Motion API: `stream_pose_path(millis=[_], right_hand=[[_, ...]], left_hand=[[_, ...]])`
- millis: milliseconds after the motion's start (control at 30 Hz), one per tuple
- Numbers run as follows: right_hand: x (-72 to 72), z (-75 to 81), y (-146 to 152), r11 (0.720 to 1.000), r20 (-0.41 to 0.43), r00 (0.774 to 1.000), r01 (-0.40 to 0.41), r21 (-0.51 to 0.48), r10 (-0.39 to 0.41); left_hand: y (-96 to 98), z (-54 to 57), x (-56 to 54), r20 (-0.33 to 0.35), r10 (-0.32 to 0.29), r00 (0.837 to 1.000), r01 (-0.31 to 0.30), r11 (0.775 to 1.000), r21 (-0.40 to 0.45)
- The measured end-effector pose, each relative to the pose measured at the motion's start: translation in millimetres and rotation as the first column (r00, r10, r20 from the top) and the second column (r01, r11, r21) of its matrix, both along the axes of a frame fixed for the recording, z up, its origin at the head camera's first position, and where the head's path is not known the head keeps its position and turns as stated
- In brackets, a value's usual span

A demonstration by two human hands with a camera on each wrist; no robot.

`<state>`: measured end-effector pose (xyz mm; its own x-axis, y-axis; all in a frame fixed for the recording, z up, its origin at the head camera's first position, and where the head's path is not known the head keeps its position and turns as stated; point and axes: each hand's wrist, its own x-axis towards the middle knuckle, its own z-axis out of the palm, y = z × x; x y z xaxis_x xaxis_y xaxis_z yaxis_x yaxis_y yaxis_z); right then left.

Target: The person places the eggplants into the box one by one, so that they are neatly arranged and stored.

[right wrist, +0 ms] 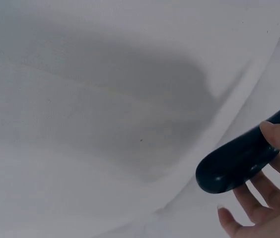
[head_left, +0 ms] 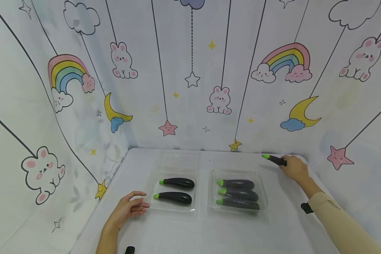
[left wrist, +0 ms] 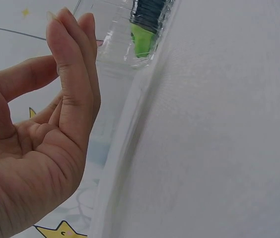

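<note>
At the table's back right corner my right hand (head_left: pixel 294 168) grips a dark eggplant (head_left: pixel 277 160), its green stem end pointing left. In the right wrist view, the thumb and fingers hold the eggplant (right wrist: pixel 239 161) around its body, its rounded end free. My left hand (head_left: pixel 129 208) has its fingers loosely bent, fingertips right at the left edge of a clear plastic box (head_left: pixel 150 203). Two eggplants (head_left: pixel 174 198) lie in that box, stems to the left. In the left wrist view, the hand (left wrist: pixel 55 114) holds nothing; a green stem (left wrist: pixel 142 42) shows beyond it.
Right of the open box stands a second clear box (head_left: pixel 263 197) with its lid over three eggplants (head_left: pixel 239 194). The first box's lid (head_left: pixel 177 161) lies folded back behind it. A printed cloth wall (head_left: pixel 190 106) rises at the table's back and sides. Small black objects (head_left: pixel 130 250) sit near each forearm.
</note>
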<state>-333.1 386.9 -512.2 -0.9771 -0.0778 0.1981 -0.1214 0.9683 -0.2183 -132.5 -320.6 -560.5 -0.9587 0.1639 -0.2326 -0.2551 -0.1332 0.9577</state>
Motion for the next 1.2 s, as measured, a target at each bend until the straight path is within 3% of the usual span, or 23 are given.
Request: stream_pose_path(millis=[500, 833, 1200], right_hand=[[10.3, 6.6, -11, 0.997, -0.03, 0.999, -0.032, -0.069, 0.03], [19.6, 28.7, -35, 0.993, -0.075, 0.995, -0.069, -0.096, 0.062], [26.7, 37.2, -56, 0.989, -0.113, 0.99, -0.093, -0.112, 0.08]], left_hand=[[1.6, -1.6, 0.6, 0.011, 0.003, 1.0, -0.003, 1.0, -0.006], [0.1, -0.7, -0.2, 0.001, -0.003, 1.0, 0.003, 1.0, -0.003], [1.0, -0.1, 0.2, 0.009, 0.0, 1.0, 0.0, 1.0, -0.006]])
